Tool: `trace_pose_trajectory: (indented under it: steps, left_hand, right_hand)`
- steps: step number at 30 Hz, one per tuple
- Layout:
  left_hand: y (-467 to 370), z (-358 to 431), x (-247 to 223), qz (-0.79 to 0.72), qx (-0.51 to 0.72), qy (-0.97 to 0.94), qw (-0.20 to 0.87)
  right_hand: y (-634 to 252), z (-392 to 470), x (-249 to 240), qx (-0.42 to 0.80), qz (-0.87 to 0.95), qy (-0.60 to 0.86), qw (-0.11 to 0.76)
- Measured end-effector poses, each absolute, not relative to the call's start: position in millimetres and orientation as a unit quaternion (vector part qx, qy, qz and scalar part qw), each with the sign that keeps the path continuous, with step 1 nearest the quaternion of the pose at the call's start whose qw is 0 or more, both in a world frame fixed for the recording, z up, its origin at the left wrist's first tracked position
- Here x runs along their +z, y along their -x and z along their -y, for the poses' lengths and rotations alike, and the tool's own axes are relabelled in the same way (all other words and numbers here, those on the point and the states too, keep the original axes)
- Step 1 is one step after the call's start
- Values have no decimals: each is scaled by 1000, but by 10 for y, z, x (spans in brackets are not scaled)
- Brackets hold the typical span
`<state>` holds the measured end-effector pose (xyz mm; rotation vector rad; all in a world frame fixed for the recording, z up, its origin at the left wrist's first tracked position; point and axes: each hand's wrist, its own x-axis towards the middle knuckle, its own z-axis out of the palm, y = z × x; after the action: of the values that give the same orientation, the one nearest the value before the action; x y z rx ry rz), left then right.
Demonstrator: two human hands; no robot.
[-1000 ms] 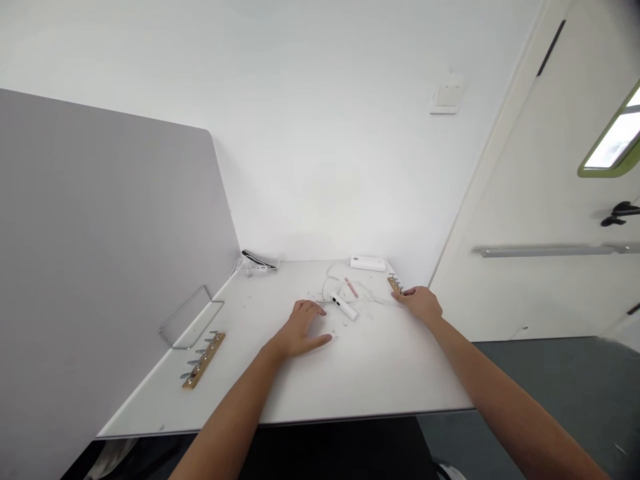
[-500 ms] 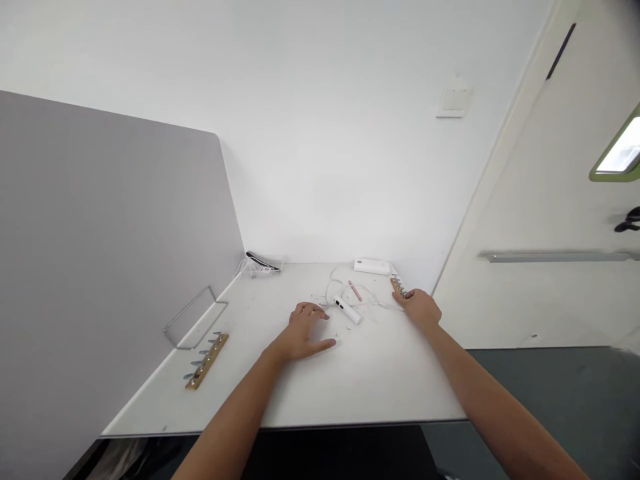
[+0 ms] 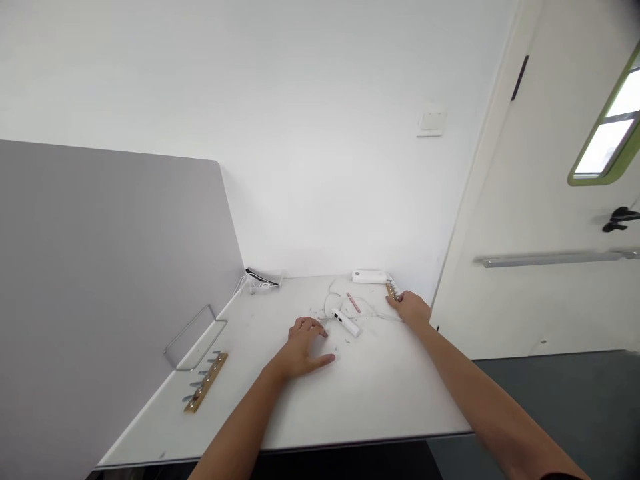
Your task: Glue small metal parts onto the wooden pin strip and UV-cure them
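At the right edge of the white table, my right hand grips the near end of a wooden hook rack, a short strip with metal hooks. The fingers hide part of it. My left hand rests near the table's middle, fingers curved and thumb spread, holding nothing. Just beyond its fingertips lies a white stick-shaped device with a small dark display or button area. A second hook rack lies on the left side of the table, its hooks pointing left.
A pink pen-like stick and a loose white cable lie behind the device. A white oblong case sits against the wall. A clear tray is in the back left corner. A wire holder stands by the grey partition.
The head view has shifted, so the table sits slightly lower in the picture. Both hands keep nearly the same places on the table, the right one still on the hook rack.
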<state>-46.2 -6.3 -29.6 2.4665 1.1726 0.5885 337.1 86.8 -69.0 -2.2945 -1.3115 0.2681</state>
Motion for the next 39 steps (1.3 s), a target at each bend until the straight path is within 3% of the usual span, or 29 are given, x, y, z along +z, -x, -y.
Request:
trace_pose_trajectory:
  steps: [20, 39]
  left_hand:
    - [469, 74, -213, -418, 185, -869, 190]
    - [487, 92, -172, -419, 171, -870, 194]
  right_hand:
    - [-3456, -1088, -726, 127, 464, 848, 224]
    - [-3411, -903, -764, 116, 395, 867, 279]
